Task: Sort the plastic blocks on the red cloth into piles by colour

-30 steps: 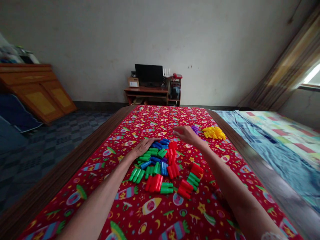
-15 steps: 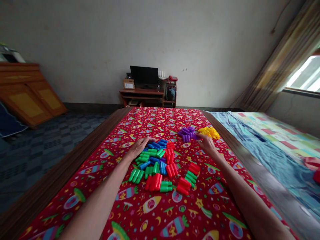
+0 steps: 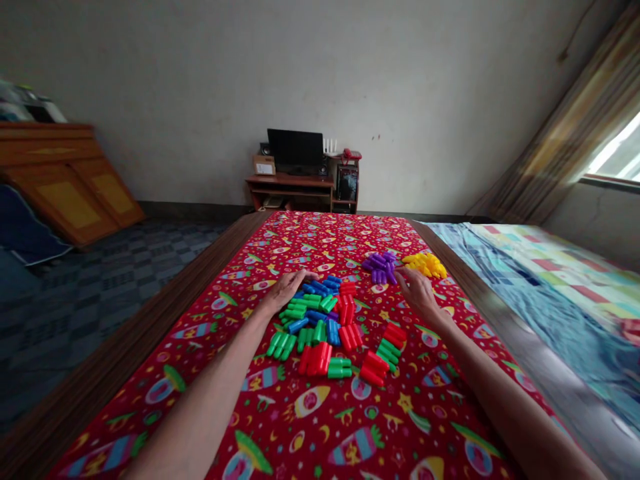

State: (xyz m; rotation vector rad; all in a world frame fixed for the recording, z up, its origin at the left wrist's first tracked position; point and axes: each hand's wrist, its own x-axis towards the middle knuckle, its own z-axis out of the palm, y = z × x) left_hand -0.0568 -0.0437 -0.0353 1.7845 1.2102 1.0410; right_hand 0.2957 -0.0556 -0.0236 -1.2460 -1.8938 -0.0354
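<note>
My left hand [image 3: 287,292] rests at the far left edge of a mixed heap, its fingers stretched out beside the blue plastic blocks [image 3: 330,285]. Each block looks like a few short tubes joined side by side. Green blocks [image 3: 305,303] and red blocks [image 3: 347,308] lie around the blue ones, some overlapping. To the right, my right hand [image 3: 419,292] hovers beside a pile of purple blocks [image 3: 379,264]. Its fingers are a little apart, with the tips close to the nearest purple block and nothing visible between them.
A pile of yellow blocks [image 3: 425,265] sits just beyond my right hand. The red patterned cloth [image 3: 310,440] covers the dark wooden table [image 3: 200,267]. Beyond stands a desk with a monitor [image 3: 295,150]; a bed [image 3: 550,280] is at right.
My right hand has come slightly away from the purple block at its fingertips, which now lies on the pile. My left hand stays by the blue blocks. The view has shifted slightly.
</note>
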